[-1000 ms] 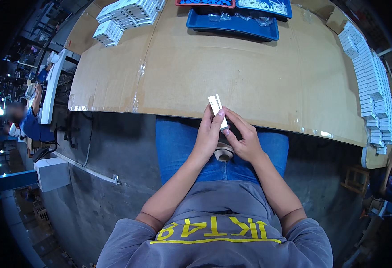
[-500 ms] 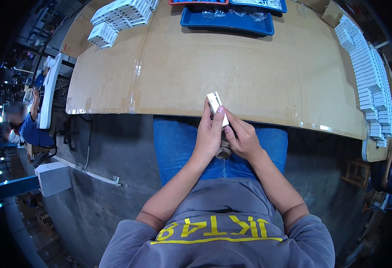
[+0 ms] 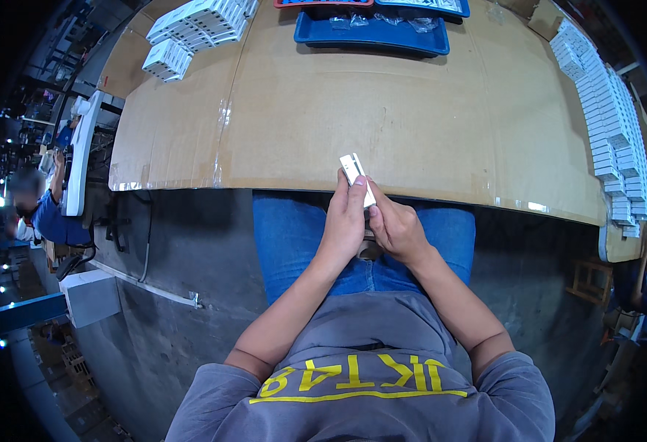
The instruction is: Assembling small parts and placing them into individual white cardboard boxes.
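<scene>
Between my hands, just over the near edge of the cardboard-covered table, is a small white box-shaped piece (image 3: 351, 168) with a dark slot along one side. It points away from me, slightly tilted to the left. My left hand (image 3: 346, 215) wraps its left side, thumb lying on top. My right hand (image 3: 397, 227) grips its near right end with thumb and fingers. The fingers cover much of its lower part, so its exact kind cannot be made out.
A blue tray (image 3: 371, 38) with clear plastic bags lies at the far side of the table (image 3: 353, 110), before a red tray (image 3: 323, 2) and another blue tray. White pieces are stacked at far left (image 3: 169, 60) and along the right edge (image 3: 609, 125). Another person (image 3: 62, 214) sits at left.
Both hands stay in nearly the same place. The white piece has turned slightly in my grip, and my right hand has drawn a little closer to the left one.
</scene>
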Action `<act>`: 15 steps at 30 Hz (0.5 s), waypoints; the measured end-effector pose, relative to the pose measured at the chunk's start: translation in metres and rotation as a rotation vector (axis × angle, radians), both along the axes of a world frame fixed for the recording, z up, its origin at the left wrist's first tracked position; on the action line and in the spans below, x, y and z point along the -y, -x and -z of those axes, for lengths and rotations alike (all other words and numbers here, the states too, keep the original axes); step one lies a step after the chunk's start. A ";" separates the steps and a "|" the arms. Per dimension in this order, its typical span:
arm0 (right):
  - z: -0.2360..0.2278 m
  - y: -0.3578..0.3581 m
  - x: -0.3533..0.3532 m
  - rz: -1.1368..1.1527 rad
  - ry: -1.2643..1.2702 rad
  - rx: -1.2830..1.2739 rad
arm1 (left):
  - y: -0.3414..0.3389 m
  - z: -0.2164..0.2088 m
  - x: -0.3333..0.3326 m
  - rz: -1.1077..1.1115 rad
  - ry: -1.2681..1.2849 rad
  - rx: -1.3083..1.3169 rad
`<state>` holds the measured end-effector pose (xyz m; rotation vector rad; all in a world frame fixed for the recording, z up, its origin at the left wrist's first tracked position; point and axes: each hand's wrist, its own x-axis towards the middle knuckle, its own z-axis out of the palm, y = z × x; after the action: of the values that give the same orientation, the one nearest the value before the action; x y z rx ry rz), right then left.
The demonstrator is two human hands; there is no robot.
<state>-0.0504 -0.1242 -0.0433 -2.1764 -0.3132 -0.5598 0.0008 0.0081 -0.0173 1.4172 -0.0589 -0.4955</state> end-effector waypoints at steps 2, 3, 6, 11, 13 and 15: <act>0.000 0.000 -0.001 0.004 0.011 0.003 | 0.000 -0.001 0.000 -0.007 -0.013 0.047; 0.000 0.000 -0.002 0.009 0.024 0.006 | 0.000 0.000 0.000 -0.006 -0.013 0.047; 0.002 0.000 -0.004 0.020 0.028 0.029 | 0.000 0.002 0.000 -0.011 -0.018 0.016; 0.004 0.002 -0.005 0.025 0.044 0.026 | 0.003 0.002 0.001 -0.062 -0.026 -0.019; 0.004 0.003 -0.005 0.027 0.043 0.025 | 0.002 0.009 0.000 -0.064 -0.012 -0.031; 0.006 0.003 -0.004 0.037 0.040 0.003 | 0.002 0.011 0.000 -0.065 0.002 -0.043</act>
<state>-0.0537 -0.1200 -0.0492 -2.2245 -0.2881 -0.5822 -0.0008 0.0082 -0.0280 1.4017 0.0215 -0.4718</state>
